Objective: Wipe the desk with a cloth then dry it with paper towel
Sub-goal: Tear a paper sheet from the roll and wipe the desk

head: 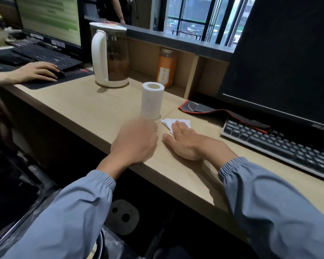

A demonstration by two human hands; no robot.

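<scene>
Desk (82,107) first: near its front edge our left hand (135,141) sits knuckles-up, fingers curled under, and we cannot tell whether it grips anything. Our right hand (187,141) lies flat beside it, straight fingers pressing a white sheet (170,122) at its 12 o'clock. The roll (151,101) stands upright at the left hand's 12 o'clock, so we judge that the left is nearer.

A white paper towel roll (151,101) stands upright on the pale wood counter (79,109). Just beside its base a folded white sheet (167,122), cloth or paper unclear, lies flat, partly under the right hand (187,143).
</scene>
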